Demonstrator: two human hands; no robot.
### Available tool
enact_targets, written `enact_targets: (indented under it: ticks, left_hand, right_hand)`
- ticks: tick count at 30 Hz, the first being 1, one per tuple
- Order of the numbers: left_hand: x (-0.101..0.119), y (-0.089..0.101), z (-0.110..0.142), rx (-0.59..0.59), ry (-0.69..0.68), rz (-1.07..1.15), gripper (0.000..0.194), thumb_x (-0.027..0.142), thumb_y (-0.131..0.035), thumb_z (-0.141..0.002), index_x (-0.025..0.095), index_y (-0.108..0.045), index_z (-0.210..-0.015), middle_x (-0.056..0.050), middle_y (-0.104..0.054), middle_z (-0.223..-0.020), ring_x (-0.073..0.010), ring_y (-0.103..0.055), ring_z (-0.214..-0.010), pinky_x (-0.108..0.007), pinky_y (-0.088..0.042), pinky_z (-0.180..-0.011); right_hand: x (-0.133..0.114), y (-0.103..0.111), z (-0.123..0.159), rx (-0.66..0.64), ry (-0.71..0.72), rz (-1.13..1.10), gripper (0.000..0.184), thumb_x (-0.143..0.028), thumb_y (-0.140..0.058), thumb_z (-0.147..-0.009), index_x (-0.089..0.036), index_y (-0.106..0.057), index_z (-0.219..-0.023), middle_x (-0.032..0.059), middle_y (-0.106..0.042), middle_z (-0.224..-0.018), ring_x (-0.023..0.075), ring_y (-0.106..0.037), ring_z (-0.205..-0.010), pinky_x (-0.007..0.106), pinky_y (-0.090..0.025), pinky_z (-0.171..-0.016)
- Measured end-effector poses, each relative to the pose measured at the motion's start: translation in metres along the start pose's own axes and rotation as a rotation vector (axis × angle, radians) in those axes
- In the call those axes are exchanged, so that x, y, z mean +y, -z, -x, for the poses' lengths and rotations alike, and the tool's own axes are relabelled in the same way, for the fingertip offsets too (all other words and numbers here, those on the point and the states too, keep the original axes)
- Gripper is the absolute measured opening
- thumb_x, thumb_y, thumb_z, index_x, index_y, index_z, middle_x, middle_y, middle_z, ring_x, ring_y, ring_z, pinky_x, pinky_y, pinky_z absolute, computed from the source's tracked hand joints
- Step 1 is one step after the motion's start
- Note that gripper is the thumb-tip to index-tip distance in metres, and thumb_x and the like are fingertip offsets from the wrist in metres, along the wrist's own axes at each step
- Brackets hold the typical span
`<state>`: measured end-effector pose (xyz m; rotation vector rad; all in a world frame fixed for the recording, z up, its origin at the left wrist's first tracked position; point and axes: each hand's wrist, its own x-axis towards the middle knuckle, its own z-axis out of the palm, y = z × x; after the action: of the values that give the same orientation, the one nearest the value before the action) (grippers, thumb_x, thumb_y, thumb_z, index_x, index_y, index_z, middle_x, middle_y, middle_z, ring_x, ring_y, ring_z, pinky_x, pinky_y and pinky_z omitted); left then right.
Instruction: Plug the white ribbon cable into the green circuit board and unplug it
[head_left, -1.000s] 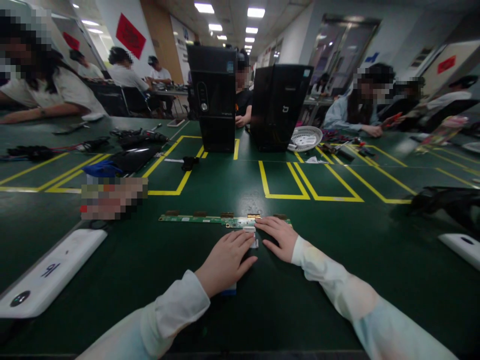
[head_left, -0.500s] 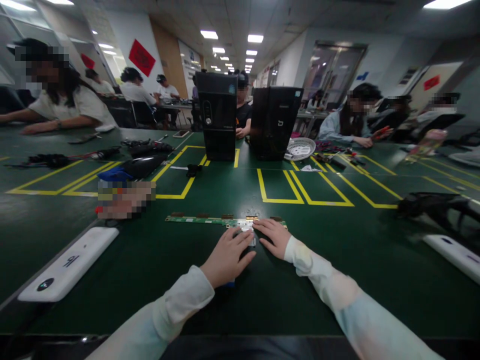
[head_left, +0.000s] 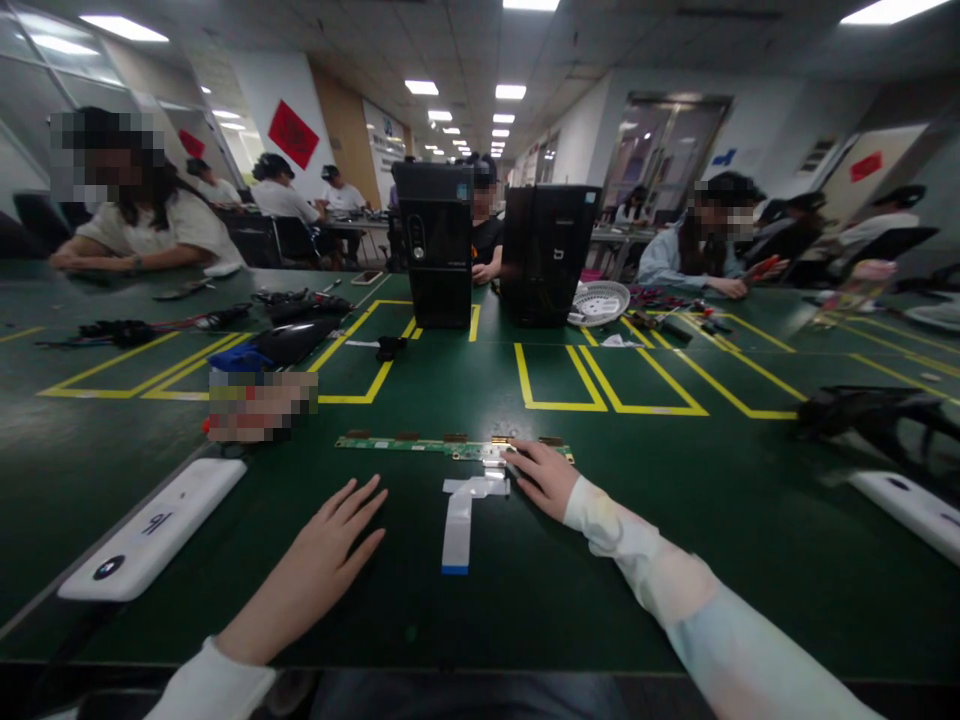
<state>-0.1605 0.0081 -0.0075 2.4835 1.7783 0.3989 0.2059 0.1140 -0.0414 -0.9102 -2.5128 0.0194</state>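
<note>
A long, thin green circuit board (head_left: 397, 444) lies across the dark green table. A white ribbon cable (head_left: 457, 525) with a blue end runs from the board's middle toward me, bent partway. My right hand (head_left: 546, 478) rests with fingers stretched onto the board's right part, the fingertips close to where the cable joins; it grips nothing I can make out. My left hand (head_left: 319, 555) is open, fingers apart, to the left of the cable and away from it, with nothing in it.
White power banks lie left (head_left: 154, 530) and right (head_left: 911, 515). Two black computer towers (head_left: 435, 250) stand ahead, beside a white plastic basket (head_left: 598, 303). Cables (head_left: 120, 332) and a blurred-out item (head_left: 259, 408) lie left. Yellow tape (head_left: 562, 405) marks the table. Several people sit around.
My left hand has moved left and toward me, off the cable and board, uncovering the white ribbon cable. My right hand stays at the board. The view has shifted slightly.
</note>
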Motion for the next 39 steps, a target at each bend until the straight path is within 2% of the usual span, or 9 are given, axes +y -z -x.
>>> enact_targets:
  ticks: [3,7,12,17,22,27,33,39]
  left_hand:
    - [-0.012,-0.014,0.013,0.026,0.076,-0.008,0.050,0.048,-0.039,-0.093,0.025,-0.050,-0.136,-0.005,-0.046,-0.146,-0.0282,-0.039,-0.136,-0.050,-0.039,-0.107]
    - [-0.012,-0.025,0.014,0.104,0.112,-0.041,0.052,0.047,-0.037,-0.093,0.022,-0.050,-0.136,-0.008,-0.048,-0.145,-0.0284,-0.041,-0.135,-0.051,-0.034,-0.110]
    - [0.001,-0.026,0.005,0.172,0.151,-0.085,0.050,0.046,-0.037,-0.092,0.020,-0.053,-0.132,-0.011,-0.053,-0.140,-0.0294,-0.048,-0.129,-0.051,-0.037,-0.108]
    - [0.006,-0.025,-0.001,0.185,0.163,-0.102,0.050,0.045,-0.036,-0.093,0.018,-0.055,-0.130,-0.012,-0.054,-0.138,-0.0301,-0.049,-0.128,-0.051,-0.037,-0.107]
    - [0.004,-0.026,0.000,0.164,0.157,-0.130,0.052,0.046,-0.035,-0.093,0.016,-0.053,-0.132,-0.013,-0.053,-0.139,-0.0305,-0.048,-0.129,-0.051,-0.037,-0.108]
    - [0.005,-0.025,0.000,0.168,0.162,-0.129,0.052,0.046,-0.034,-0.093,0.016,-0.053,-0.132,-0.012,-0.053,-0.139,-0.0303,-0.048,-0.129,-0.051,-0.038,-0.107]
    - [0.006,-0.023,0.000,0.156,0.172,-0.105,0.052,0.045,-0.035,-0.093,0.017,-0.053,-0.132,-0.012,-0.052,-0.140,-0.0302,-0.048,-0.129,-0.051,-0.038,-0.107]
    - [0.004,-0.027,0.001,0.172,0.166,-0.093,0.051,0.045,-0.036,-0.092,0.018,-0.053,-0.133,-0.012,-0.053,-0.139,-0.0307,-0.048,-0.128,-0.053,-0.039,-0.106]
  right_hand:
    - [-0.004,0.002,-0.002,0.008,0.034,-0.002,0.041,-0.020,-0.044,-0.089,-0.019,-0.052,-0.130,0.0166,-0.049,-0.134,0.0269,-0.046,-0.124,0.049,-0.044,-0.098]
    - [-0.011,0.002,-0.006,0.016,0.076,-0.013,0.038,-0.019,-0.044,-0.089,-0.018,-0.055,-0.126,0.0156,-0.052,-0.132,0.0265,-0.047,-0.122,0.048,-0.043,-0.098]
    - [-0.019,0.006,-0.009,-0.013,0.057,-0.027,0.038,-0.028,-0.041,-0.094,-0.020,-0.055,-0.128,0.0141,-0.050,-0.134,0.0253,-0.046,-0.123,0.046,-0.042,-0.100]
    - [-0.018,0.009,-0.008,-0.052,0.043,-0.034,0.042,-0.029,-0.031,-0.097,-0.020,-0.054,-0.130,0.0139,-0.049,-0.136,0.0246,-0.043,-0.126,0.046,-0.040,-0.102]
    - [-0.015,0.004,-0.008,-0.086,0.034,-0.022,0.042,-0.039,-0.036,-0.097,-0.021,-0.055,-0.131,0.0127,-0.050,-0.137,0.0243,-0.043,-0.127,0.047,-0.037,-0.104]
    - [-0.018,0.007,-0.001,-0.125,0.035,0.008,0.049,-0.045,-0.040,-0.095,-0.021,-0.049,-0.137,0.0135,-0.044,-0.143,0.0266,-0.038,-0.132,0.049,-0.033,-0.108]
    - [-0.028,0.029,0.035,-0.165,-0.010,0.042,0.056,-0.051,-0.039,-0.095,-0.023,-0.042,-0.143,0.0122,-0.040,-0.147,0.0283,-0.034,-0.136,0.052,-0.033,-0.109]
    - [-0.028,0.063,0.118,-0.126,-0.185,0.102,0.054,-0.048,-0.036,-0.096,-0.029,-0.037,-0.146,0.0089,-0.037,-0.150,0.0284,-0.035,-0.137,0.052,-0.035,-0.109]
